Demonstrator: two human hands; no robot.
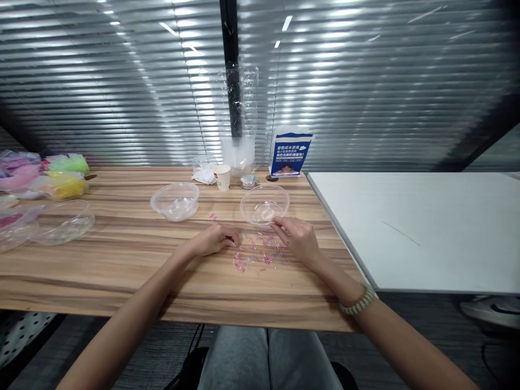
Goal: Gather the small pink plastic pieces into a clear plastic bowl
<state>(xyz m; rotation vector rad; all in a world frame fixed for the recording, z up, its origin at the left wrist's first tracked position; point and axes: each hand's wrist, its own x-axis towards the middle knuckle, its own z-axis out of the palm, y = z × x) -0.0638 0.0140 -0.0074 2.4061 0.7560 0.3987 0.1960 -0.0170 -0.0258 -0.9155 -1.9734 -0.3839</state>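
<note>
Small pink, purple and clear pieces (266, 259), bead-like but too small to name surely, lie scattered on the wooden table. My left hand (215, 239) rests at their left side with its fingers curled together. Whatever its fingertips may hold is too small to make out. At the near rim of a clear plastic bowl (242, 208), the fingers of my right hand (299, 238) are pinched together. I cannot tell whether they grip the rim or a tiny piece. A second clear plastic bowl (175, 201) stands behind and left of my left hand.
A paper cup (222, 177), a small round tin (248, 181) and a blue printed bag (290, 155) stand at the back. Clear lids or tubs (65, 222) and colourful bagged material (65, 184) lie left. A white table (426, 227) adjoins on the right.
</note>
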